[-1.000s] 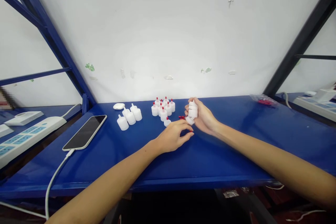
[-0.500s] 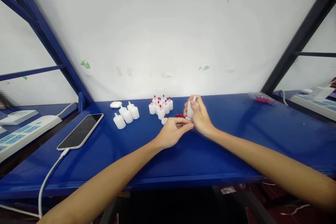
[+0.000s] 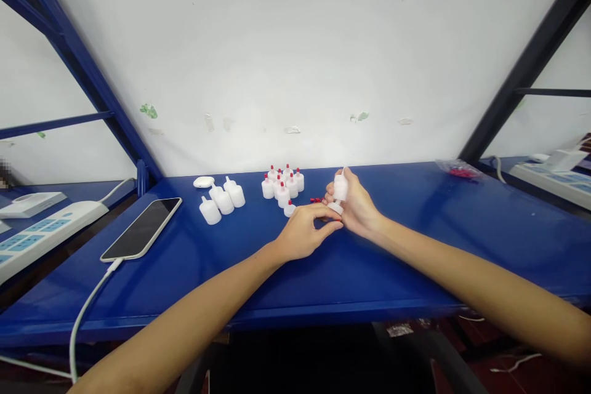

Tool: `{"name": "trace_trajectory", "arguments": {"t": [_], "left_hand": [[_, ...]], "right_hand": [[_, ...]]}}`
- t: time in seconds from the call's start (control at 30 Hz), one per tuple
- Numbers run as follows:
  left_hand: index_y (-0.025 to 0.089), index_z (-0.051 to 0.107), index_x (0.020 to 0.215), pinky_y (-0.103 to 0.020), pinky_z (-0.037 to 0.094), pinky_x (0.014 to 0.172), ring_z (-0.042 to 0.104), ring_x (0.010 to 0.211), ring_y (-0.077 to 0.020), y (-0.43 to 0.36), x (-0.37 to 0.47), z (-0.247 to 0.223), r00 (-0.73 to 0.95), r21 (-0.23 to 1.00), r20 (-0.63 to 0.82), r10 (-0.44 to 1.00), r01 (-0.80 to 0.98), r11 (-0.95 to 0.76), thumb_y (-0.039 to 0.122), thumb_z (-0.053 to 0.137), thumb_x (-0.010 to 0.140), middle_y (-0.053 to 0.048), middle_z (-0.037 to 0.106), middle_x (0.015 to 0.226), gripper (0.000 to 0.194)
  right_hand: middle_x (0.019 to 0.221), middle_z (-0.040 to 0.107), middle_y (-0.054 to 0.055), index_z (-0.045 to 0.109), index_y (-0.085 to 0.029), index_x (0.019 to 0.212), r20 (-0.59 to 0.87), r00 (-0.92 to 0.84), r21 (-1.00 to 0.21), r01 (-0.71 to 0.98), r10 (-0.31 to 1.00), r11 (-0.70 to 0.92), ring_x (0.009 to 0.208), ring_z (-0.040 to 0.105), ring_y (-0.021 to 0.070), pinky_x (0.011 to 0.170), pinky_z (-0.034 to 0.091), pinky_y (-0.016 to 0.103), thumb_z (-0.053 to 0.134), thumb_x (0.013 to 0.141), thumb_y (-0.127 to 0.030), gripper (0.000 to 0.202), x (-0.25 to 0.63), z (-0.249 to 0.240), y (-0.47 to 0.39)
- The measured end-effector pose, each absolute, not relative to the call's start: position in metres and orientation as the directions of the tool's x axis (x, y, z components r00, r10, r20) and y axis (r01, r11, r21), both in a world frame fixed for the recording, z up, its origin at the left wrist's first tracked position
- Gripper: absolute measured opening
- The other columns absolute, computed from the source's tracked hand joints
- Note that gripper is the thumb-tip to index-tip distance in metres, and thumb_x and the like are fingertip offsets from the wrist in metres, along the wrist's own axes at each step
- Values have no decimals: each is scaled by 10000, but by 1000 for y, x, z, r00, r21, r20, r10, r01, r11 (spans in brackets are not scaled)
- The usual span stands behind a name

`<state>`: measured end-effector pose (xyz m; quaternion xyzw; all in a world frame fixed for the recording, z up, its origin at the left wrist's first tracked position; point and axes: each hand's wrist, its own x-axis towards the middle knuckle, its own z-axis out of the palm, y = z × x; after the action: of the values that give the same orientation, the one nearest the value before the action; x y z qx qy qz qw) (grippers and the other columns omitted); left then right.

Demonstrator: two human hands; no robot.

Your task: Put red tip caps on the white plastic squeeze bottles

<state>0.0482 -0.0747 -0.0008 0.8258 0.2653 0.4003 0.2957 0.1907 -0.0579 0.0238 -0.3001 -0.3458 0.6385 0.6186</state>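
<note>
My right hand [image 3: 357, 204] is closed around a small white plastic bottle [image 3: 340, 187], with a narrow tip at its upper end. Just below the bottle is a round white piece, like a lid [image 3: 335, 208]; whether the two are joined I cannot tell. My left hand [image 3: 307, 231] reaches in from the left, fingertips beside that piece. A tiny red cap [image 3: 338, 220] shows between its thumb and fingers. Loose red caps [image 3: 316, 200] lie behind the hands. A white lid with a red tip [image 3: 289, 209] sits by the left knuckles, before several red-tipped white bottles [image 3: 283, 198].
Several white bottles without red tips [image 3: 210, 212] stand to the left, near a white rounded case [image 3: 204, 182]. A phone [image 3: 142, 229] on a charging cable lies on the blue table [image 3: 415, 277]. A plastic bag with red pieces [image 3: 462, 170] rests at the far right.
My right hand has turned and loosened, showing more of the bottle and the round white piece below it. Red now shows at my left fingertips. The standing bottles have not moved.
</note>
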Motion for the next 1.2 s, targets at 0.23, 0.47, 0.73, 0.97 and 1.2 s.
{"name": "trace_trajectory", "arguments": {"t": [0.23, 0.47, 0.73, 0.97, 1.2], "left_hand": [[175, 752, 929, -300, 504, 867, 678, 915, -191, -77, 48, 1, 520, 702, 514, 682, 202, -683, 263, 648, 894, -53, 752, 979, 141], [176, 760, 955, -296, 511, 869, 681, 930, -193, -76, 47, -1, 488, 722, 505, 712, 214, -658, 264, 659, 886, -56, 753, 992, 151], [134, 751, 1002, -315, 537, 877, 676, 935, -204, -71, 49, -7, 458, 845, 422, 782, 114, -522, 297, 662, 879, -88, 737, 1008, 223], [128, 757, 973, -305, 539, 823, 667, 884, -196, -72, 50, -6, 429, 841, 432, 793, 126, -526, 281, 668, 867, -87, 726, 964, 206], [143, 747, 947, -251, 486, 665, 599, 696, -138, -72, 46, -4, 487, 743, 453, 746, 256, -618, 272, 665, 865, -53, 712, 836, 174]], "right_hand": [[665, 567, -63, 471, -284, 929, 140, -2, -837, -535, 990, 117, 571, 554, 122, 572, 491, 251, 637, 823, -562, 340, 188, 23, -61], [710, 584, -59, 445, -296, 949, 153, -28, -848, -517, 988, 117, 620, 589, 140, 557, 498, 256, 635, 800, -623, 407, 191, 27, -65], [736, 581, -51, 445, -304, 960, 266, -81, -828, -529, 961, 184, 655, 602, 146, 602, 506, 272, 626, 832, -575, 350, 189, 25, -69], [704, 609, -25, 512, -269, 986, 189, -98, -856, -504, 977, 115, 708, 628, 183, 656, 521, 314, 626, 823, -481, 290, 189, 25, -71], [657, 576, -42, 498, -265, 933, 153, -109, -856, -511, 982, 77, 648, 594, 167, 535, 462, 259, 630, 805, -449, 259, 188, 25, -72]]}}
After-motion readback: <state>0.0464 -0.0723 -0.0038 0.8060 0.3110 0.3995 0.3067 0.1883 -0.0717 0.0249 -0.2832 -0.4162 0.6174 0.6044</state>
